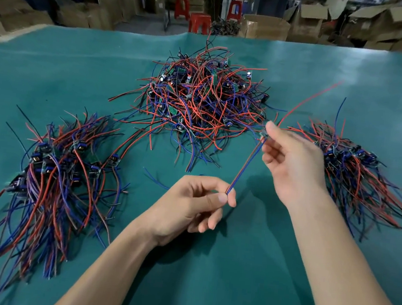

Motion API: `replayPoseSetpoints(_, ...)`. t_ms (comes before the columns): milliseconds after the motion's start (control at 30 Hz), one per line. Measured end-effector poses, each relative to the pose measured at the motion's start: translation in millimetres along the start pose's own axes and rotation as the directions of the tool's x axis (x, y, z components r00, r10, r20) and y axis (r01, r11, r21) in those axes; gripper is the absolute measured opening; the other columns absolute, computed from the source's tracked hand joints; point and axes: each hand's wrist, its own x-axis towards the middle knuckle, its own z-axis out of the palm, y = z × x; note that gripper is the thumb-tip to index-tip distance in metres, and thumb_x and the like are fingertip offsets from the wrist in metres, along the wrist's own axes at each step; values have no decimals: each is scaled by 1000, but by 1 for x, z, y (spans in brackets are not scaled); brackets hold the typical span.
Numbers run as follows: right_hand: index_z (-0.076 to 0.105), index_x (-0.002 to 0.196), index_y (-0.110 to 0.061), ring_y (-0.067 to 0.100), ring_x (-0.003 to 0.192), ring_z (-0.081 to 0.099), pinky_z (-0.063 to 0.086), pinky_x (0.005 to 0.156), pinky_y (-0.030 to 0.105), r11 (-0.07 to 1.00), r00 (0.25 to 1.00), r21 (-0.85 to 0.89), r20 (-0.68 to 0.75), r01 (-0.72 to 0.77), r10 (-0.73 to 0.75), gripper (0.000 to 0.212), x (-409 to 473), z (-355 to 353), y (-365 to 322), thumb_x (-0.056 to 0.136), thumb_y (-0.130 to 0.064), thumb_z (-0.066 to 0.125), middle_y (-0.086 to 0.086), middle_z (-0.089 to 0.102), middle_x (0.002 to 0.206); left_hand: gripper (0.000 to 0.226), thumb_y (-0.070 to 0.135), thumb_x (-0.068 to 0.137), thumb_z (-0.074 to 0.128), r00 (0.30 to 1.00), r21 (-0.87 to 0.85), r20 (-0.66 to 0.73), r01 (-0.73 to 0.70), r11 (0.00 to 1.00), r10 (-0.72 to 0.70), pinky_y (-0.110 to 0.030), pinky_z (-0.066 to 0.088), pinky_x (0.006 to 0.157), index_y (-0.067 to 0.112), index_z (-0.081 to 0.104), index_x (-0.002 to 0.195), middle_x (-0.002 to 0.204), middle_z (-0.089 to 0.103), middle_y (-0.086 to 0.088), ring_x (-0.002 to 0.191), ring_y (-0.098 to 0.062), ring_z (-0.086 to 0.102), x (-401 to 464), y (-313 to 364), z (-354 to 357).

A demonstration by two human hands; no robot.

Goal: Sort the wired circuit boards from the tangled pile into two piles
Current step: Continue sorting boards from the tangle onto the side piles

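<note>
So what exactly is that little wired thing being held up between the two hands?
It is one wired circuit board, small and partly hidden, pinched by the right hand above the green table. A red and a blue wire run side by side from it down to the left hand, which pinches their ends. Another red wire and a blue one rise from it to the upper right. It hangs clear of all three piles.
</note>
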Motion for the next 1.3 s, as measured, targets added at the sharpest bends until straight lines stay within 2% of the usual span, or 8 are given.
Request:
replayPoseSetpoints(233, 77, 74, -13, 10, 58, 60, 45, 51, 18, 956, 841, -108, 509, 274, -184, 9, -39, 74, -47, 82, -16, 80, 5, 71, 70, 24, -12, 96, 45, 993, -145, -111, 23, 989, -39, -23, 56, 59, -4, 60, 114, 114, 68, -23, 96, -24, 70, 5, -2, 1)
replayPoseSetpoints(400, 70, 73, -9, 11, 53, 57, 45, 45, 17, 944, 759, -296, 645, 144, 87, 19, -61, 179, -8, 86, -18, 79, 9, 69, 70, 18, -4, 90, 59, 985, -133, -166, 19, 991, -41, -36, 55, 82, 0, 67, 106, 106, 70, -15, 96, -26, 64, 0, 2, 5)
replayPoseSetpoints(467, 69, 75, -7, 14, 52, 58, 48, 46, 20, 909, 734, -396, 654, 127, 183, 25, -63, 212, 16, 89, -26, 78, 12, 71, 71, 46, 12, 79, 62, 986, -136, -159, 31, 990, -53, -45, 49, 94, -7, 58, 121, 119, 66, -19, 106, -33, 61, -3, 0, 4)
replayPoseSetpoints(533, 68, 72, -7, 17, 52, 64, 57, 51, 26, 726, 699, -592, 681, 350, 219, 42, -57, 231, 38, 90, -45, 73, 9, 75, 69, 51, 12, 77, 57, 986, -162, -150, 47, 986, -71, -44, 49, 95, -9, 55, 124, 121, 67, -18, 108, -30, 62, -4, 0, 4)
replayPoseSetpoints(633, 63, 70, -10, 25, 71, 73, 60, 64, 31, 186, 676, -713, 700, 676, 229, 53, -34, 227, 53, 92, -58, 61, 5, 74, 75, 23, -3, 93, 52, 984, -161, -158, 55, 986, -80, -23, 56, 72, 11, 71, 92, 88, 76, 4, 80, -7, 70, 0, -3, 3)
replayPoseSetpoints(733, 66, 102, -15, 37, 104, 66, 45, 77, 36, -163, 742, -726, 667, 668, 72, 27, 0, 192, 49, 87, -37, 67, 15, 65, 115, 49, -13, 95, 42, 988, -179, -121, 75, 981, -98, -19, 56, 63, 18, 77, 80, 78, 74, 3, 68, -6, 68, 5, -3, 2)
replayPoseSetpoints(833, 60, 101, -16, 41, 106, 64, 42, 73, 41, -330, 801, -765, 597, 553, -40, 16, 26, 145, 43, 85, -14, 64, 17, 62, 112, 24, -10, 97, 44, 991, -240, -83, 79, 968, -102, -22, 56, 64, -5, 63, 111, 94, 72, -8, 79, -16, 70, 8, -1, 0)
replayPoseSetpoints(1300, 70, 108, -18, 39, 100, 65, 51, 75, 40, -253, 804, -842, 534, 477, -263, 20, 63, 86, 63, 92, -29, 73, 12, 69, 106, 24, -4, 99, 48, 988, -305, -83, 100, 947, -131, -23, 56, 62, -13, 54, 120, 107, 65, -25, 86, -25, 69, 8, 3, 0)
